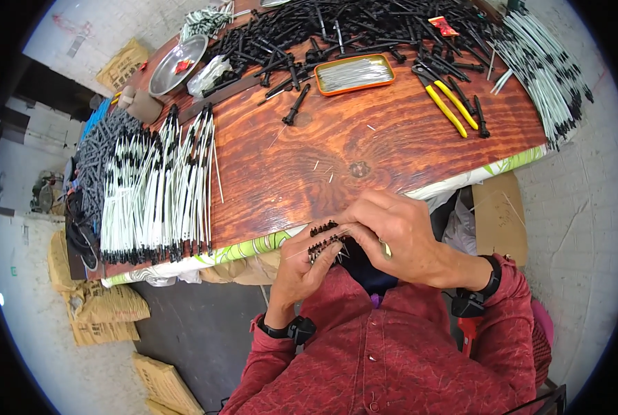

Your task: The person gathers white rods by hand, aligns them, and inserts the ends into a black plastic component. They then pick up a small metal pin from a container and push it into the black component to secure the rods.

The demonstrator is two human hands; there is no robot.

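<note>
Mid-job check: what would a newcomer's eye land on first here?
Probably the big heap of black parts along the table's far side, and the thick bunch of white, dark-tipped sticks at its left. The yellow-handled pliers also stand out at right, beside the orange-rimmed tray. At the near edge, the left hand holds small dark pieces, the right hand close against it.

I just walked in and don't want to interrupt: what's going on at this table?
A person's left hand holds small black pieces in front of the wooden table, with the right hand close against them. On the table lie yellow-handled pliers, an orange-rimmed tray of thin silvery pins and, at the left, white sticks with black ends.
</note>
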